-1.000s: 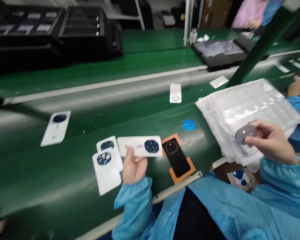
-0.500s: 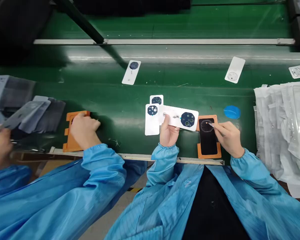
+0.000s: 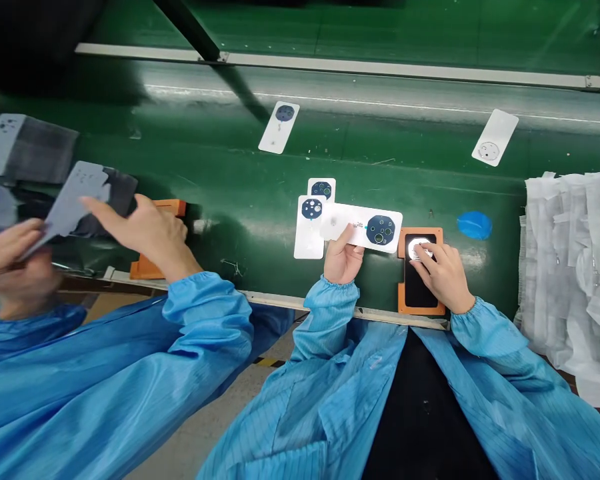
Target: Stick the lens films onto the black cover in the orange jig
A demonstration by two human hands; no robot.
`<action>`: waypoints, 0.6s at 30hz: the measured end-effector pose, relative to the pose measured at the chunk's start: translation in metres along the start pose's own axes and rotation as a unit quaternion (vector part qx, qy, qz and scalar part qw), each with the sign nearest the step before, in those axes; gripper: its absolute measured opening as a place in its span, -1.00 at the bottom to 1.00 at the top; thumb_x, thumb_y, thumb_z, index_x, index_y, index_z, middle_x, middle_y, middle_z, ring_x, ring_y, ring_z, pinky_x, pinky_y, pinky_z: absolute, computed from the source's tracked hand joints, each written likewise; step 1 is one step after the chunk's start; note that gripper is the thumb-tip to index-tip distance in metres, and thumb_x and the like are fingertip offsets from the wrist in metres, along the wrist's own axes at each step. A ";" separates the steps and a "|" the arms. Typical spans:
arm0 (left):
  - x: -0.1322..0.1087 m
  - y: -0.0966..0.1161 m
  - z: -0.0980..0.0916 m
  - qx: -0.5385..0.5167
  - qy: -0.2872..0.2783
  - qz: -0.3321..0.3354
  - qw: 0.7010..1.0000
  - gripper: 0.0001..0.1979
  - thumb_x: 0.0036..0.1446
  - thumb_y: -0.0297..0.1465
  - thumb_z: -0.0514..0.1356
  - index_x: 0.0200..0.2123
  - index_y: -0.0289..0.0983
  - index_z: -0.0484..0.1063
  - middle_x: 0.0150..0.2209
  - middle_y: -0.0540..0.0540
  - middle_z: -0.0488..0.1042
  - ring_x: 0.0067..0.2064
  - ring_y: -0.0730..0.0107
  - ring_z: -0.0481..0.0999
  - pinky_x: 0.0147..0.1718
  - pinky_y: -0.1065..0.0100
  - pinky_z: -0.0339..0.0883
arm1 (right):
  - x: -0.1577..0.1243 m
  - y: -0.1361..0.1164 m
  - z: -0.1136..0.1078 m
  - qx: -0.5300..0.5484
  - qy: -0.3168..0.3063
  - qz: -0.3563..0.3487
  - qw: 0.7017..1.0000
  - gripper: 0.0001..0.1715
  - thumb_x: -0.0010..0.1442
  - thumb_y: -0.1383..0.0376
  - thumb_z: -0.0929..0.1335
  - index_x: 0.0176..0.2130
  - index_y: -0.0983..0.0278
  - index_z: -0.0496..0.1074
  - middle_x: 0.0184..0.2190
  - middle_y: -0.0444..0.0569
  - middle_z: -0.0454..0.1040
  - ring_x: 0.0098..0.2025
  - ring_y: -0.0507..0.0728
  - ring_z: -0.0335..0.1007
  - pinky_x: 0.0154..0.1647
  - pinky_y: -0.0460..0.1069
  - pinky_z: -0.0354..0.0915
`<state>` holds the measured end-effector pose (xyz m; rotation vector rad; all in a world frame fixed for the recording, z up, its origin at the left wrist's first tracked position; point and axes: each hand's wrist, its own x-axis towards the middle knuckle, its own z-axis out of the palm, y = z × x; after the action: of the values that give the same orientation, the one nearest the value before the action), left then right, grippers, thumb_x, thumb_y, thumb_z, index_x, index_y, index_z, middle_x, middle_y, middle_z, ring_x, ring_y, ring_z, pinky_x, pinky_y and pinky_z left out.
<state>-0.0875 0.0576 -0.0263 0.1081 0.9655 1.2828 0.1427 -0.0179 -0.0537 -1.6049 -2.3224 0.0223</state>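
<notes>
My left hand [image 3: 344, 259] grips a white phone-shaped card [image 3: 363, 230], thumb on top. A dark blue round sticker [image 3: 380, 230] with camera-hole cutouts is at the card's right end. My right hand [image 3: 446, 272] bends its fingers over a white round piece [image 3: 419, 249], fingertips and thumb on it. That piece is at the upper end of a black phone-shaped panel [image 3: 418, 288] lying in an orange fixture [image 3: 420, 310]. Whether the piece is stuck down or still held up cannot be told. Two more white cards [image 3: 309, 243] overlap just left of my left hand.
White cards [image 3: 279, 128] [image 3: 495, 137] lie farther back on the green table. A blue disc [image 3: 474, 225] and stacked clear bags [image 3: 570, 267] are on the right. At left, a co-worker's hands [image 3: 153, 230] handle a grey sheet [image 3: 77, 200] near another orange fixture [image 3: 147, 268].
My right hand has closed in over the panel, and a white round piece now shows under its fingers. My left hand keeps the card. The co-worker's right hand has left its fixture for the grey sheet.
</notes>
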 end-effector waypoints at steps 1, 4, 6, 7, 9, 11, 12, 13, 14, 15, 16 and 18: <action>0.000 -0.002 0.001 0.001 -0.008 -0.007 1.000 -0.64 0.33 -0.52 0.22 0.14 -0.12 0.54 0.05 -0.05 0.64 -0.31 0.60 0.60 -0.63 0.62 0.22 | 0.001 -0.002 0.001 -0.001 -0.001 0.007 1.000 -0.66 0.47 0.24 0.28 0.14 0.26 0.45 0.02 0.17 0.54 -0.07 0.28 0.37 -0.14 0.16 0.19; -0.003 -0.008 0.003 0.014 -0.035 -0.029 0.999 -0.70 0.34 -0.45 0.24 0.10 -0.14 0.56 -0.01 -0.05 0.66 -0.32 0.55 0.61 -0.64 0.58 0.25 | 0.006 -0.005 0.002 0.002 -0.003 0.023 1.000 -0.66 0.46 0.24 0.26 0.14 0.25 0.46 -0.01 0.16 0.54 -0.10 0.28 0.36 -0.16 0.15 0.17; -0.005 -0.010 0.003 0.028 -0.054 -0.036 0.997 -0.69 0.32 -0.39 0.27 0.12 -0.15 0.54 -0.09 -0.06 0.68 -0.34 0.50 0.62 -0.64 0.56 0.31 | 0.008 -0.005 0.001 0.008 -0.002 0.027 1.000 -0.67 0.46 0.26 0.26 0.12 0.25 0.47 -0.02 0.14 0.55 -0.10 0.27 0.36 -0.17 0.15 0.17; -0.006 -0.011 0.003 0.034 -0.064 -0.033 0.997 -0.67 0.31 -0.37 0.28 0.13 -0.16 0.53 -0.13 -0.06 0.69 -0.36 0.48 0.62 -0.64 0.55 0.33 | 0.008 -0.004 0.001 0.008 -0.003 0.028 1.000 -0.68 0.46 0.26 0.26 0.11 0.26 0.48 -0.01 0.14 0.55 -0.10 0.27 0.36 -0.17 0.15 0.17; -0.009 -0.011 0.004 0.048 -0.075 -0.017 0.996 -0.63 0.28 -0.37 0.30 0.15 -0.17 0.52 -0.16 -0.06 0.69 -0.36 0.45 0.62 -0.63 0.53 0.37 | 0.007 -0.001 -0.001 0.008 -0.013 0.024 1.000 -0.67 0.46 0.27 0.27 0.11 0.26 0.49 0.01 0.14 0.55 -0.08 0.28 0.37 -0.16 0.15 0.18; -0.012 -0.012 0.006 0.065 -0.075 0.008 0.995 -0.56 0.22 -0.40 0.35 0.17 -0.14 0.51 -0.14 -0.05 0.68 -0.35 0.43 0.62 -0.61 0.51 0.40 | 0.003 0.001 -0.006 0.022 -0.031 0.015 0.999 -0.68 0.45 0.27 0.28 0.10 0.25 0.51 0.06 0.14 0.55 -0.04 0.29 0.39 -0.13 0.17 0.21; -0.014 -0.013 0.007 0.073 -0.075 0.022 0.994 -0.51 0.18 -0.41 0.38 0.18 -0.12 0.50 -0.12 -0.05 0.68 -0.34 0.42 0.63 -0.59 0.50 0.42 | 0.001 0.002 -0.010 0.041 -0.037 0.010 0.998 -0.70 0.45 0.26 0.29 0.07 0.22 0.53 0.06 0.13 0.55 -0.02 0.30 0.41 -0.11 0.18 0.23; -0.017 -0.014 0.009 0.081 -0.078 0.036 0.993 -0.46 0.13 -0.42 0.41 0.19 -0.10 0.49 -0.09 -0.04 0.67 -0.32 0.41 0.63 -0.57 0.48 0.45 | 0.000 0.003 -0.016 0.072 -0.030 0.011 0.997 -0.74 0.44 0.25 0.31 0.01 0.20 0.56 0.05 0.11 0.57 -0.01 0.30 0.43 -0.09 0.19 0.26; -0.019 -0.016 0.010 0.089 -0.083 0.049 0.991 -0.43 0.10 -0.42 0.43 0.19 -0.09 0.49 -0.07 -0.05 0.66 -0.31 0.40 0.63 -0.55 0.47 0.47 | -0.001 0.003 -0.022 0.110 -0.009 0.023 0.994 -0.77 0.43 0.25 0.32 -0.05 0.17 0.58 0.02 0.08 0.58 -0.01 0.29 0.45 -0.07 0.20 0.29; -0.021 -0.019 0.012 0.098 -0.088 0.064 0.989 -0.42 0.07 -0.41 0.46 0.18 -0.10 0.50 -0.07 -0.05 0.65 -0.30 0.39 0.64 -0.52 0.45 0.49 | -0.001 0.002 -0.030 0.150 0.027 0.045 0.987 -0.79 0.43 0.24 0.33 -0.09 0.15 0.59 -0.02 0.05 0.60 -0.02 0.28 0.48 -0.04 0.20 0.33; -0.024 -0.022 0.013 0.110 -0.093 0.080 0.986 -0.45 0.05 -0.38 0.47 0.14 -0.11 0.53 -0.08 -0.06 0.65 -0.29 0.37 0.64 -0.51 0.43 0.51 | 0.000 0.001 -0.038 0.184 0.075 0.075 0.977 -0.80 0.42 0.23 0.34 -0.12 0.13 0.59 -0.06 0.04 0.61 -0.02 0.26 0.51 -0.01 0.20 0.37; -0.030 -0.028 0.016 0.150 -0.108 0.105 0.977 -0.59 0.03 -0.31 0.49 -0.02 -0.18 0.61 -0.16 -0.07 0.66 -0.34 0.37 0.62 -0.49 0.40 0.52 | 0.006 -0.002 -0.055 0.223 0.158 0.133 0.953 -0.82 0.39 0.20 0.38 -0.07 0.11 0.59 -0.08 0.04 0.61 0.01 0.27 0.52 0.07 0.20 0.40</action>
<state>-0.0544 0.0300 -0.0159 0.5871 0.9715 1.2779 0.1539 -0.0224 0.0007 -1.5377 -1.6969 0.3056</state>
